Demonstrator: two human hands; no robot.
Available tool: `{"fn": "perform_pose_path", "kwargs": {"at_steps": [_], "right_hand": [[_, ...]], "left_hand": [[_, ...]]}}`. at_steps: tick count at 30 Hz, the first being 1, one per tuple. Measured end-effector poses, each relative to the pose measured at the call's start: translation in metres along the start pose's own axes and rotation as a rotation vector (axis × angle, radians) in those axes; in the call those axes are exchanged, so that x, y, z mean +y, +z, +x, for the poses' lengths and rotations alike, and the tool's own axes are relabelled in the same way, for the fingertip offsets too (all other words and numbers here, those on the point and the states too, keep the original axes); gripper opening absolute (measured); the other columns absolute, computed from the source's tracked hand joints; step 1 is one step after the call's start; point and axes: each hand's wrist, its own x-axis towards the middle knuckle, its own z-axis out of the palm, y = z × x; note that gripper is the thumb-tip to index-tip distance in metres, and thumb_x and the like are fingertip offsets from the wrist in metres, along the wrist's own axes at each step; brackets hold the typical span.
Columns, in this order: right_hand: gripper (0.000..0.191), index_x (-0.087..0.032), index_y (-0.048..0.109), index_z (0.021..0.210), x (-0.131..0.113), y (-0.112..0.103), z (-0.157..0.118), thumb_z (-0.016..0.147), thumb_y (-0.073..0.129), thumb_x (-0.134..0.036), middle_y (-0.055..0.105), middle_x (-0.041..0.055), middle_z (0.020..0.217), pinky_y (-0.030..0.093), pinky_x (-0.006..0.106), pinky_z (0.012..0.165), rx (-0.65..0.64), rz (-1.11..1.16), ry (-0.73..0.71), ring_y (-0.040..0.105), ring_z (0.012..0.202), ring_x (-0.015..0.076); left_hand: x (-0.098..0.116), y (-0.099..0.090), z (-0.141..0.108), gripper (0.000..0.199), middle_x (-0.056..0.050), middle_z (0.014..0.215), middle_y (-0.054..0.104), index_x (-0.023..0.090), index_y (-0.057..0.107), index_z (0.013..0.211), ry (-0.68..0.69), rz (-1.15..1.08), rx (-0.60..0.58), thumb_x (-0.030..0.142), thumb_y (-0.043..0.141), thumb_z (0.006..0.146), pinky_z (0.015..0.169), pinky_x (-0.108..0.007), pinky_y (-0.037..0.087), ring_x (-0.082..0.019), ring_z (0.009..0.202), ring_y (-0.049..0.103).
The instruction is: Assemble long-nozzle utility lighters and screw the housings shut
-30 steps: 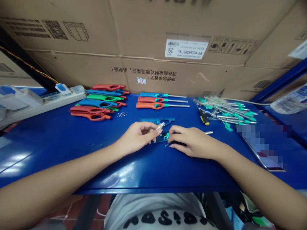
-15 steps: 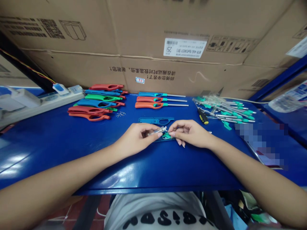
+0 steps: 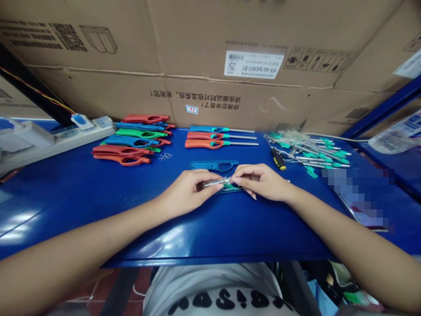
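The table (image 3: 197,237) is showing glossy solid blue across the middle of the frame. In the upper frame, the carton (image 3: 197,39) is presenting brown with black print; its label (image 3: 253,64) is carrying black on white. At centre, the shell (image 3: 205,165) is showing solid blue, and the tank (image 3: 212,182) is appearing clear. At centre left, the handles (image 3: 131,141) are displaying red, orange, green and blue. Above centre, the lighters (image 3: 200,136) are running blue, red, orange downward, with teal collars (image 3: 226,144) and silver tubes (image 3: 243,144). At right, the screwdriver (image 3: 279,160) is combining black and yellow. At bottom centre, the shirt (image 3: 210,278) is bearing black lettering on pale grey.

Smooth plastic casing (image 3: 212,165), glossy tabletop (image 3: 210,232)
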Motion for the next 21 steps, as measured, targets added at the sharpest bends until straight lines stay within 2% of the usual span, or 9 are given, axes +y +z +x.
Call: {"fn": "perform_pose_path", "kwargs": {"at_steps": [6,21], "right_hand": [[0.029,-0.018,0.072,0.094,0.0014,-0.0002,0.0,0.088,0.069,-0.046,0.061,0.0002,0.086,0.047,0.021,0.041,0.015,0.022,-0.014,0.051,0.05,0.0055],[0.031,-0.016,0.069,0.093,0.0031,0.0,0.0,0.088,0.069,-0.046,0.061,0.0005,0.085,0.044,0.019,0.039,0.024,0.004,-0.009,0.05,0.048,0.0042]], "left_hand": [[-0.002,0.0,0.0008,0.025,-0.004,0.102,0.076,0.02,0.075,0.112,0.007,0.001,0.005,0.033,0.061,0.096,0.069,-0.025,0.047,-0.016,0.082,0.066],[-0.0021,0.0011,-0.0003,0.022,-0.002,0.097,0.075,0.02,0.076,0.109,0.013,0.013,0.016,0.031,0.063,0.095,0.066,-0.024,0.046,-0.014,0.077,0.064]]}}
